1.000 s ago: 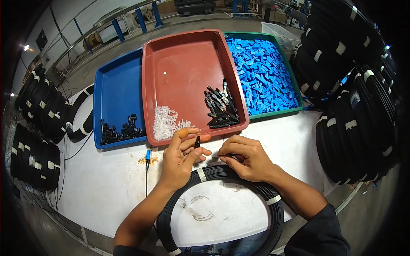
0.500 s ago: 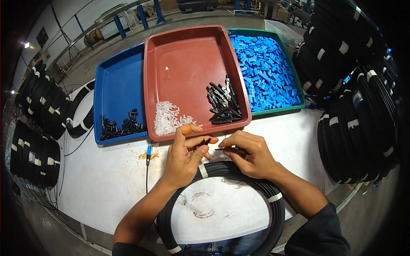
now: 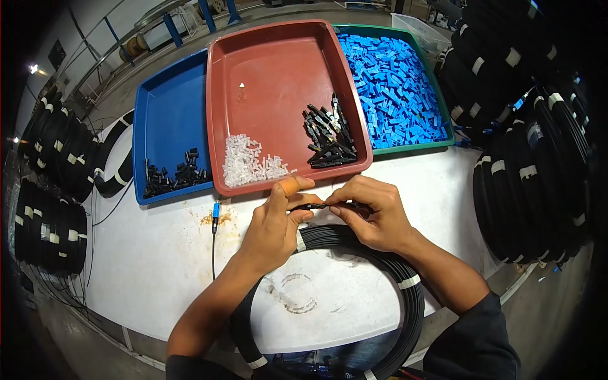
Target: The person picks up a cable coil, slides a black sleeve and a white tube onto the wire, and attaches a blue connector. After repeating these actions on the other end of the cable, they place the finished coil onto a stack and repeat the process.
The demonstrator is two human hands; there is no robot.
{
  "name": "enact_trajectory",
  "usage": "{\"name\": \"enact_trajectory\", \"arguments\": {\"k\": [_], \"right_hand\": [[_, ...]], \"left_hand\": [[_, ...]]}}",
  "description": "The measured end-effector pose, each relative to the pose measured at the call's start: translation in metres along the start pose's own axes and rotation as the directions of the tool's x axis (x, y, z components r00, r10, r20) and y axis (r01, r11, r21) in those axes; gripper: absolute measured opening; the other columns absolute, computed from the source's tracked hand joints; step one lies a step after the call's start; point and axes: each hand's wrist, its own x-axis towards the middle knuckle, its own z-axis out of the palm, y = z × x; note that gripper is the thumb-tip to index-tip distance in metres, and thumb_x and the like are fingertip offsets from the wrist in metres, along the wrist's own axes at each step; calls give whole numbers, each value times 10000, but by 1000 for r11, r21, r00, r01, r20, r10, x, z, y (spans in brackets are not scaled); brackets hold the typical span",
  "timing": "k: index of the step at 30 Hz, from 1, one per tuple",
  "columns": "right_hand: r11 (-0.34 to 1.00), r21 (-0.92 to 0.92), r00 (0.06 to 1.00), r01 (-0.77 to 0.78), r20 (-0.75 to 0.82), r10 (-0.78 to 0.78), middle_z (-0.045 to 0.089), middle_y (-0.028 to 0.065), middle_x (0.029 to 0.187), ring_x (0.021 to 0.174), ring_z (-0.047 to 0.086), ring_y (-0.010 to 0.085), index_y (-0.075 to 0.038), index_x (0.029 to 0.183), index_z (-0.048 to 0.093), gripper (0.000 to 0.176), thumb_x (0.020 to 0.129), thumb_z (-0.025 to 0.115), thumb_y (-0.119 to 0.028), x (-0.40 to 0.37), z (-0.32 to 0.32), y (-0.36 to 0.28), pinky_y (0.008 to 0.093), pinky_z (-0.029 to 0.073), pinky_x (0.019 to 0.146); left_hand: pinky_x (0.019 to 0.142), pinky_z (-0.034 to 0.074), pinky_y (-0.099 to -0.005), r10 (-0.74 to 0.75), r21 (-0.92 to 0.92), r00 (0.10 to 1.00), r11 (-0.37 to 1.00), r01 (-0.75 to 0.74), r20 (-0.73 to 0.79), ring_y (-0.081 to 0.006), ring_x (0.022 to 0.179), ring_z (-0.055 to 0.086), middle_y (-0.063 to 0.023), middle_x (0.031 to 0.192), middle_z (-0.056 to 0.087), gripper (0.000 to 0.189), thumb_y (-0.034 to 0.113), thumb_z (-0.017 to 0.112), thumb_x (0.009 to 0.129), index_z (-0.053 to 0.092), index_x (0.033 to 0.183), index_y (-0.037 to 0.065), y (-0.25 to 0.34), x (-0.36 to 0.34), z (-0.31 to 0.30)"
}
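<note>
My left hand (image 3: pixel 271 229) pinches a small black connector piece (image 3: pixel 308 206) between thumb and fingers; an orange wrap covers part of its index finger. From the other side my right hand (image 3: pixel 375 214) grips a thin black cable end (image 3: pixel 330 204), its tip meeting the black piece. The fingers hide most of both parts. Below the hands lies a coil of black cable (image 3: pixel 415 310), bound with white tape. Left of it, a cable end with a blue connector (image 3: pixel 216 210) rests on the white table (image 3: pixel 152 272).
A red tray (image 3: pixel 278 76) holds clear small sleeves (image 3: pixel 244 163) and black connector parts (image 3: pixel 329 136). Beside it, a blue tray (image 3: pixel 171 101) has black caps (image 3: pixel 180 176), and a green tray (image 3: pixel 451 136) has blue clips (image 3: pixel 396 95). Cable coils (image 3: pixel 525 196) are stacked at both sides.
My hands have come together, bringing the cable end in the right hand to the black piece in the left. The piece now lies more level. The view has shifted slightly.
</note>
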Motion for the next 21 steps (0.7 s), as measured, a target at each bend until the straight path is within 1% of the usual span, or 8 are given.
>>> {"name": "enact_trajectory", "arguments": {"k": [4,7,9,10,12,15,19,21], "right_hand": [[1000,-26,1000,14,-10,-15,685,107,868,743,684,218,-8,965,728,197,790,701,79,0,0,-3,311,538,639],[994,-81,997,73,-5,-73,676,105,871,736,682,231,-14,961,727,191,790,712,70,1,1,-2,317,540,640],[987,-88,990,136,-13,-138,677,103,879,738,685,237,-20,966,727,198,782,730,54,0,2,3,325,547,647],[987,-88,990,137,-13,-139,677,103,879,738,685,237,-20,966,727,198,782,730,54,0,2,3,325,547,647],[984,-98,989,148,-7,-149,676,93,879,728,687,231,-25,963,724,203,771,751,33,0,2,2,330,554,634],[976,-133,985,171,-1,-172,674,78,869,702,684,225,-30,951,721,201,761,768,18,0,3,2,325,553,604],[966,-170,981,193,-5,-196,670,70,864,681,679,221,-37,944,720,199,759,773,11,0,2,1,325,551,582],[965,-177,980,195,-10,-200,667,66,860,676,680,220,-42,945,721,204,756,778,9,0,2,1,324,551,579]], "left_hand": [[878,573,-326,-4,33,1000,999,4,9,-248,1035,709,-199,1076,706,383,-85,532,989,358,1320,-4,2,0,-2],[875,578,-326,-10,24,1000,1000,9,5,-250,1030,714,-178,1059,696,383,-69,547,990,369,1324,-8,1,1,-2],[876,583,-329,18,23,1000,1000,-18,-11,-256,1019,721,-170,1131,652,386,-66,546,990,372,1331,-18,-1,1,-1],[876,583,-329,18,23,1000,1000,-18,-11,-256,1019,721,-170,1131,652,386,-66,546,990,372,1331,-18,-1,1,-1],[877,586,-332,48,35,999,998,-49,7,-267,1010,726,-172,1230,587,394,-64,551,988,370,1336,-31,0,1,-2],[875,586,-331,33,33,998,999,-35,44,-266,1002,730,-177,1252,573,395,-59,553,989,366,1336,-38,0,1,-4],[864,586,-327,23,44,999,999,-24,25,-254,988,733,-167,1169,623,385,-51,555,991,371,1329,-39,6,2,-3],[853,586,-320,-18,47,999,999,17,33,-242,960,738,-167,1103,649,376,-49,554,992,376,1323,-38,8,2,-3]]}}
